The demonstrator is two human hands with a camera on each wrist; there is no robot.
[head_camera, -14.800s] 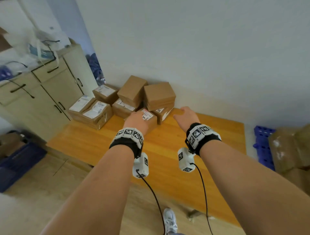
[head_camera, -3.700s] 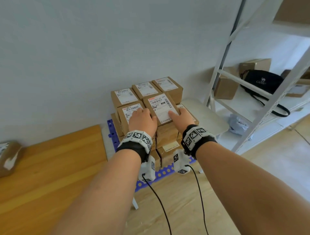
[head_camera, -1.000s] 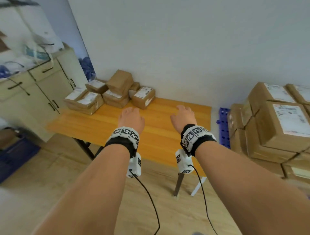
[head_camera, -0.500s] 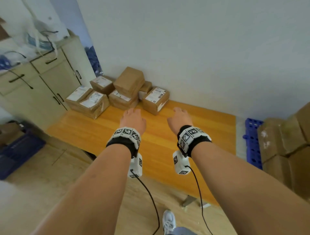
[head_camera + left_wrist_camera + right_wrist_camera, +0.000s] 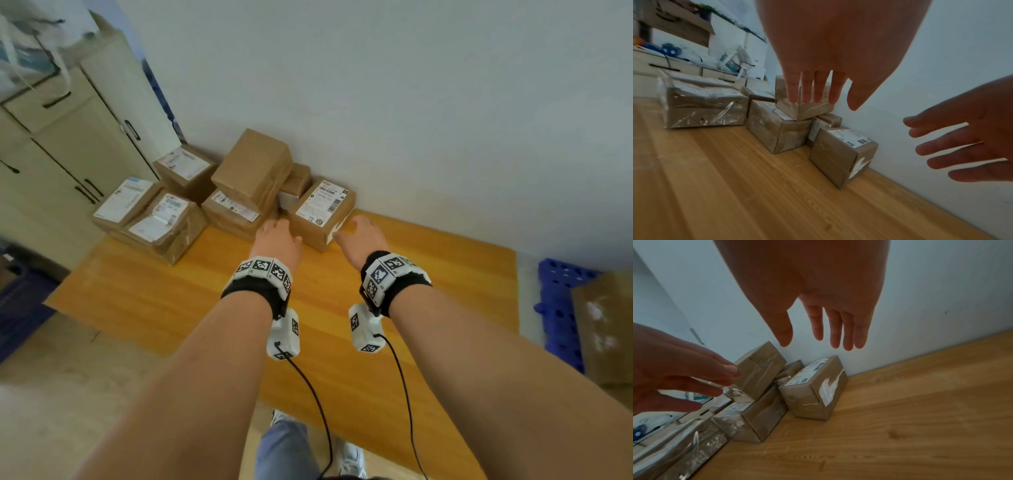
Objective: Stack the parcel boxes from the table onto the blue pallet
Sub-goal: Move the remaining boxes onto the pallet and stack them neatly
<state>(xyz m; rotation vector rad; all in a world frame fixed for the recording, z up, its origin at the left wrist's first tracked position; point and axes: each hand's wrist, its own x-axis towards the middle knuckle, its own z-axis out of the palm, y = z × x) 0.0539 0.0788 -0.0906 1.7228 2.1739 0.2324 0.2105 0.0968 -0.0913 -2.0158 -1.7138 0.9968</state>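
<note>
Labelled box [image 5: 320, 212], rightmost on table [image 5: 428, 291], long axis toward the far wall: just ahead between left hand [image 5: 276, 241] and right hand [image 5: 361, 240], fingers straight, empty, not touching.

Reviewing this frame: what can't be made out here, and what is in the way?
- Small box by the wall: mostly hidden in the head view behind the labelled box and the tilted top box.
- Blue pallet: cut off by the right edge, partly covered by a blurred carton.
- Label text: too small to read.
</note>
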